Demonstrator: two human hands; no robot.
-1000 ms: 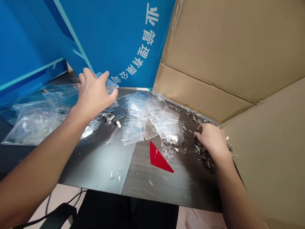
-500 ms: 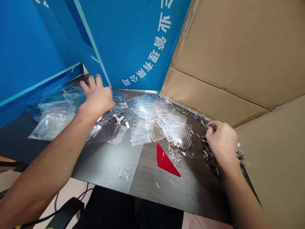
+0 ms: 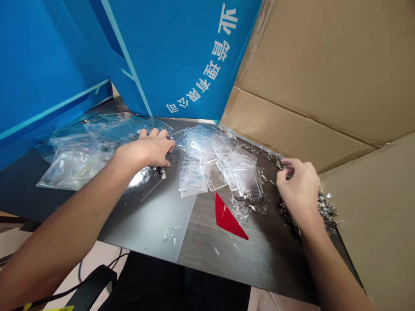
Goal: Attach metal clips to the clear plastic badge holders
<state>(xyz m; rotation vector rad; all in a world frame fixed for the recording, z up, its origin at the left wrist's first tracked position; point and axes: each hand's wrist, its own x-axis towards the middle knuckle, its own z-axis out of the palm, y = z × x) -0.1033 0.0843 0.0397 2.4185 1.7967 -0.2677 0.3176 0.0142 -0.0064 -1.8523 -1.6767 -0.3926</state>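
My left hand (image 3: pixel 151 147) rests over small metal clips (image 3: pixel 162 172) beside a pile of clear plastic sleeves (image 3: pixel 73 162). Its thumb and bent fingers are apart, and part of the clips is hidden beneath it. On the right, my right hand (image 3: pixel 300 185) has thumb and forefinger pressed together above a heap of metal badge clips (image 3: pixel 327 209); whatever is in that pinch cannot be made out. Between the hands lies a spread of smaller clear plastic card holders (image 3: pixel 241 168).
A red pointed piece (image 3: pixel 228 220) lies on the dark table (image 3: pixel 207 259). Small clear strips (image 3: pixel 171 235) are scattered near the front edge. Blue printed panels (image 3: pixel 175 52) stand behind, and a cardboard wall (image 3: pixel 317 69) encloses the right side.
My left hand has moved right and lower, from the sleeve pile onto the metal clips, its fingers now bent down. The right hand stays at the clip heap, still pinched, having shifted slightly.
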